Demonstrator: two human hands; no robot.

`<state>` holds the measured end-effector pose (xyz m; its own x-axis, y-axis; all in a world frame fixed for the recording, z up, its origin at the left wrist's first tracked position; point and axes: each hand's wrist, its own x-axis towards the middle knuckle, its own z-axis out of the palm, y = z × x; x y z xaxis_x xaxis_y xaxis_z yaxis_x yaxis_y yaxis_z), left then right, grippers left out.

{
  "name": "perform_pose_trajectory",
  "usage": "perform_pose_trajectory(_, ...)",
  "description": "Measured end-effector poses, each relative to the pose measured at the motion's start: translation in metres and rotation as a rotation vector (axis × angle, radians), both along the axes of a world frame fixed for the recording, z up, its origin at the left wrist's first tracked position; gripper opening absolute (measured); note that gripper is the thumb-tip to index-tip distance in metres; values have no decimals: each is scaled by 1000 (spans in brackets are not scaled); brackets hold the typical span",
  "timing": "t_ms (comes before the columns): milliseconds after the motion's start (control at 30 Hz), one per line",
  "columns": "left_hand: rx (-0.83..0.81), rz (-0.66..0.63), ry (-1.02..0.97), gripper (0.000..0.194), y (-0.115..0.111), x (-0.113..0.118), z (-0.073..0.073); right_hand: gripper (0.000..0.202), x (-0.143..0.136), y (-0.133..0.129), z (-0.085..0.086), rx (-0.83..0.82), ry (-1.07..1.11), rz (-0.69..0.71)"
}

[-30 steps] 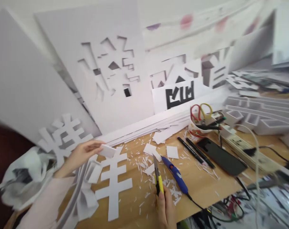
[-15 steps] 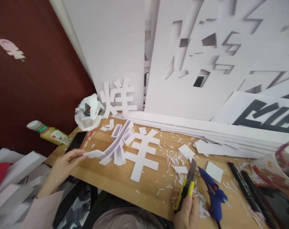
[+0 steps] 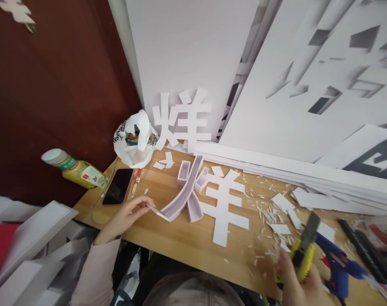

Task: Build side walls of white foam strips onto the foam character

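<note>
My left hand (image 3: 133, 212) pinches the end of a thin white foam-board strip (image 3: 157, 211), seen almost edge-on. Its other end meets the lower left tip of a raised, walled white character part (image 3: 180, 196) lying on the table. Beside that part lies the flat white character piece (image 3: 223, 203). My right hand (image 3: 297, 278) is closed round a yellow and black utility knife (image 3: 303, 250), its wide blade pointing up and away. Just right of the knife is a blue glue gun (image 3: 335, 259), partly behind my right hand; whether my fingers touch it I cannot tell.
A cut-out white character (image 3: 192, 123) leans on white boards at the back. White scraps (image 3: 281, 204) litter the wooden table (image 3: 180, 242). On the left are a plastic bag (image 3: 136, 155), a phone (image 3: 118, 187) and a bottle (image 3: 77, 170). Black markers (image 3: 356, 240) lie right.
The view has swung left, so things sit farther right in it. The strip in my left hand has turned from broadside to nearly edge-on. My right hand, with the knife, has come closer to the glue gun.
</note>
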<state>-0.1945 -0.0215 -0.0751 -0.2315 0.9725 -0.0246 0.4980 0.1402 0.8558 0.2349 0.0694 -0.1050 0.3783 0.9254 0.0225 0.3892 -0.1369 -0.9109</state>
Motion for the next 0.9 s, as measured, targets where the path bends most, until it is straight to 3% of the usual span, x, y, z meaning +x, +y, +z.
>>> perform_pose_trajectory(33,19,-27,-31,20,2,-3,-4,41,-16,-3,6,-73,-76,58)
perform_pose_trajectory(100,56,-72,-84,17,6,-7,-12,48,-56,-8,14,-68,-41,169)
perform_pose_trajectory(233,37,-144,-180,15,14,-3,-24,46,-139,-11,12,-89,-6,469)
perform_pose_trajectory(300,22,-150,-240,15,16,4,-29,46,-163,-9,7,-46,-48,570)
perform_pose_trajectory(367,9,-145,-310,12,18,13,-32,43,-172,-7,5,-8,-100,586)
perform_pose_trajectory(500,-10,-159,-381,6,20,29,-29,30,-164,-4,6,0,-157,557)
perform_pose_trajectory(633,5,-272,-298,5,21,45,-23,20,-140,-3,5,-21,-160,555)
perform_pose_trajectory(900,83,-468,-161,7,10,106,-26,27,-82,-2,7,-27,-60,597)
